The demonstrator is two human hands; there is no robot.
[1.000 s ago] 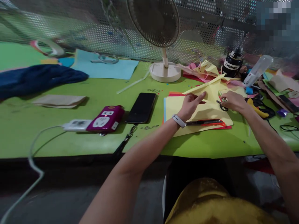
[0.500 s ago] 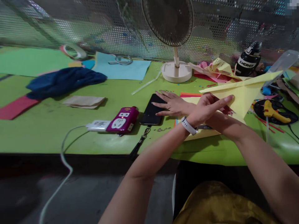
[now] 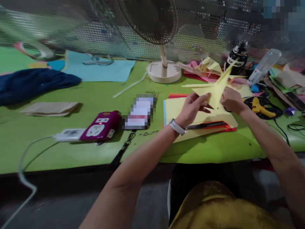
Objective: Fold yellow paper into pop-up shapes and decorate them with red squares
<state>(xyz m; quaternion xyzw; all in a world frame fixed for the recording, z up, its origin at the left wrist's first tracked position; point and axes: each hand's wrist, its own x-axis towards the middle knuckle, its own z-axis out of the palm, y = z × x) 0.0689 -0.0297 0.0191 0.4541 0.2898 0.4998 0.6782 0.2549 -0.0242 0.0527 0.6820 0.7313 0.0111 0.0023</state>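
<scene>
A folded yellow paper piece (image 3: 215, 90) is held up above a stack of yellow, red and blue paper sheets (image 3: 178, 109) on the green table (image 3: 95, 95). My left hand (image 3: 194, 106), with a white wristband, pinches the piece's lower left edge. My right hand (image 3: 231, 100) grips its right side. A utility knife (image 3: 207, 125) lies on the stack just below my hands.
A phone (image 3: 139, 113) with its screen lit lies left of the stack, beside a magenta power strip (image 3: 100, 126). A desk fan (image 3: 162, 47) stands behind. A black bottle (image 3: 235, 57), a glue gun (image 3: 260, 108), paper scraps and a blue cloth (image 3: 35, 82) also lie about.
My right hand left the phone and returned to the yellow paper piece, which now stands more upright. The phone's screen has lit up. The camera view swung right.
</scene>
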